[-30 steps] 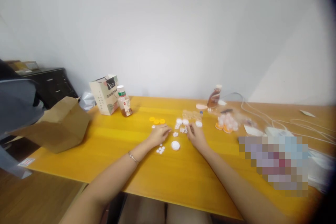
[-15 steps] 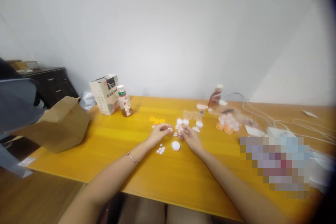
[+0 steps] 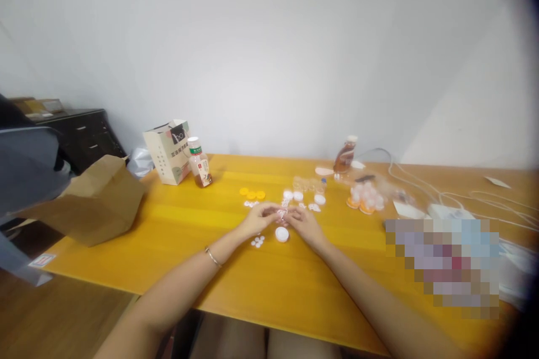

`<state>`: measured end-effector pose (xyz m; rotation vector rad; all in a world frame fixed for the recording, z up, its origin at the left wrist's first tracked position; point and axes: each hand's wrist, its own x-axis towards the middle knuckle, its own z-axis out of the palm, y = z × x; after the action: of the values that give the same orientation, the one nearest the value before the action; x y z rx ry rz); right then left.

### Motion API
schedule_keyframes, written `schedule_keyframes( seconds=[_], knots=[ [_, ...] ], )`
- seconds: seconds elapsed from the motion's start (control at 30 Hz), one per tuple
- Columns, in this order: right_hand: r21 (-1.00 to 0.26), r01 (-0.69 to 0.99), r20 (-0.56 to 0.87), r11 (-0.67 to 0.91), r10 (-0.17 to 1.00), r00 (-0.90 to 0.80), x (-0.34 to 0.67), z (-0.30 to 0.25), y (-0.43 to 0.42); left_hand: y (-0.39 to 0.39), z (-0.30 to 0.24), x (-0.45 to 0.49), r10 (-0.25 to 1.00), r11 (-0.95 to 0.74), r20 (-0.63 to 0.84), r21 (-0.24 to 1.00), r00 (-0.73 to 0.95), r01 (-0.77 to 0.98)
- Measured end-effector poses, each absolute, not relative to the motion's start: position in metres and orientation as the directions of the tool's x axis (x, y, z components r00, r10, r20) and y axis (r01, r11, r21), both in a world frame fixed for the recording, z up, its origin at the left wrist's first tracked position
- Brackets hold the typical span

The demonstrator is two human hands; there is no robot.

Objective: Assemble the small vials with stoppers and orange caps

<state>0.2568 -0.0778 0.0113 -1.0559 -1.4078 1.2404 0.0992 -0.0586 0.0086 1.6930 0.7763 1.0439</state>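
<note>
Over the wooden table (image 3: pixel 168 258), my left hand (image 3: pixel 260 220) and my right hand (image 3: pixel 306 225) meet fingertip to fingertip. Both are closed in a pinch around small white pieces with reddish marks (image 3: pixel 282 213); their exact kind is too blurred to tell. Just below the fingers lies a round white lid (image 3: pixel 282 234). Several small white discs (image 3: pixel 257 242) are scattered by my left wrist. Beyond my left hand sit several yellow lids (image 3: pixel 255 194). White caps (image 3: pixel 319 199) and small clear jars (image 3: pixel 309 184) are grouped behind my right hand.
A paper bag (image 3: pixel 166 151) and a labelled drink bottle (image 3: pixel 199 164) stand at the back left. Brown paper (image 3: pixel 96 196) spreads over the left edge. To the right are a brown bottle (image 3: pixel 345 155), orange-based pale items (image 3: pixel 365 197), cables (image 3: pixel 415 182) and a power strip (image 3: pixel 450 212).
My hands have come together from a small gap, my left moving right and my right slightly left. Their fingertips now meet at the small white pieces.
</note>
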Motion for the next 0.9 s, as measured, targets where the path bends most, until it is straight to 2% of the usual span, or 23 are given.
schedule_keyframes(
  seconds=[0.13, 0.27, 0.37, 0.67, 0.9],
  knots=[
    [-0.995, -0.042, 0.094, 0.087, 0.973, -0.211, 0.2554, 0.0088, -0.0781, -0.0567, 0.0018, 0.1007, 0.86, -0.397, 0.34, 0.914, 0.38, 0.08],
    [-0.995, -0.085, 0.066, 0.048, 0.974, -0.217, 0.2557, 0.0078, -0.0777, -0.0566, 0.0016, 0.1, 0.818, -0.551, 0.467, 0.804, 0.336, 0.223],
    [-0.992, -0.125, 0.055, 0.027, 0.973, -0.223, 0.2561, 0.0082, -0.0773, -0.0565, 0.0024, 0.099, 0.799, -0.594, 0.516, 0.754, 0.308, 0.278],
    [-0.989, -0.148, 0.05, 0.014, 0.969, -0.241, 0.2557, 0.0071, -0.0773, -0.0569, 0.0032, 0.099, 0.785, -0.618, 0.567, 0.744, 0.25, 0.254],
    [-0.984, -0.176, 0.035, 0.001, 0.981, -0.189, 0.2555, 0.0053, -0.075, -0.0573, 0.0003, 0.1012, 0.798, -0.588, 0.533, 0.791, 0.282, 0.17]
  ],
)
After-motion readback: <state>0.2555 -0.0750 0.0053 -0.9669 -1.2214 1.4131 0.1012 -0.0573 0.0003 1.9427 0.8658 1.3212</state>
